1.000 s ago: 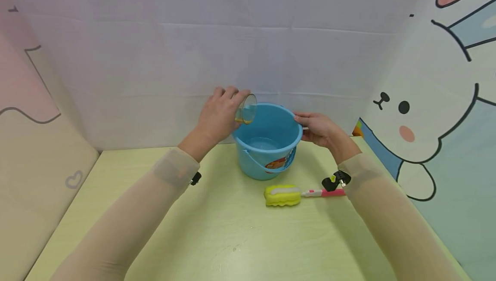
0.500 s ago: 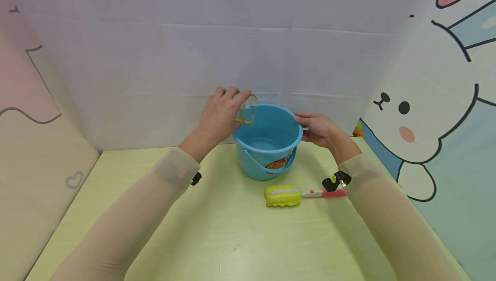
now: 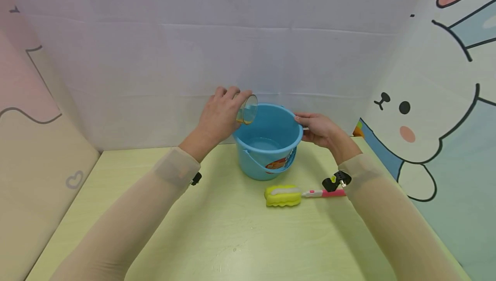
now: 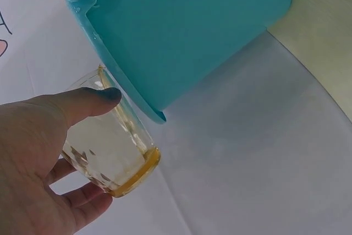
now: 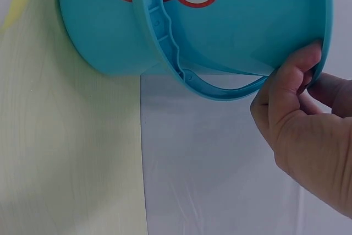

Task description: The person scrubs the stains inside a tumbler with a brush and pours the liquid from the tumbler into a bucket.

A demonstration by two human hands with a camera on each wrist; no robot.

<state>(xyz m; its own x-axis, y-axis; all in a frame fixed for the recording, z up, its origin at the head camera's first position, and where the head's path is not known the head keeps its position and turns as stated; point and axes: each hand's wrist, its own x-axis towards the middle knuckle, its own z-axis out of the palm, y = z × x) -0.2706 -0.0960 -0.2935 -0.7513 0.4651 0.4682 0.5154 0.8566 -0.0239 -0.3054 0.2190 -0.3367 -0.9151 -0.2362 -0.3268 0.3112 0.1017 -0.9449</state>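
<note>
My left hand [image 3: 221, 115] grips a clear glass [image 3: 247, 109] tipped on its side, its mouth toward the left rim of a blue bucket [image 3: 255, 162]. In the left wrist view, an amber tint shows along the base of the glass [image 4: 107, 144], and the thumb lies across its side, close to the bucket's rim. A little water appears at the bottom of the bucket. On the opposite side, my right hand [image 3: 319, 130] pinches the bucket's rim, thumb on one side and curled fingers [image 5: 294, 81] on the other. The bucket stands on the table with its handle [image 5: 165, 42] hanging down in front.
A yellow sponge brush [image 3: 283, 196] with a pink and white handle lies on the pale table [image 3: 217, 238] in front of the bucket. A white sheet [image 3: 155, 66] rises close behind, and printed panels [image 3: 438, 134] stand at both sides.
</note>
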